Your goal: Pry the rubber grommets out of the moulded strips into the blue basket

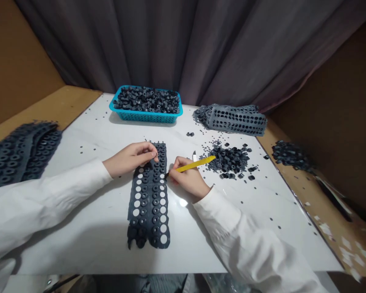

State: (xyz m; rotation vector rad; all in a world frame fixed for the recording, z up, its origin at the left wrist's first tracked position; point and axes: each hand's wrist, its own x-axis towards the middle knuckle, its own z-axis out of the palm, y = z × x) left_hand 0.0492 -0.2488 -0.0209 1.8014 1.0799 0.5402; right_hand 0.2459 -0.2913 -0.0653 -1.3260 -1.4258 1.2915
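A dark grey rubber sheet (149, 191) with rows of ring-shaped parts lies lengthwise on the white table. Along its two outer rows, several round holes show the white surface below. My left hand (132, 158) is over the sheet's upper left part, thumb and fingers drawn together; what they pinch, if anything, is too small to make out. At the sheet's right edge, my right hand (187, 177) is closed around a slim yellow pen-like tool (198, 163). The tool's dark tip points at the right outer row; its exact kind does not show.
A blue basket (146, 116) full of small dark rubber parts stands at the back. Punched sheets (238, 120) are stacked at the back right, near a loose pile of dark pieces (230, 158). More ringed sheets (21, 152) lie at the left.
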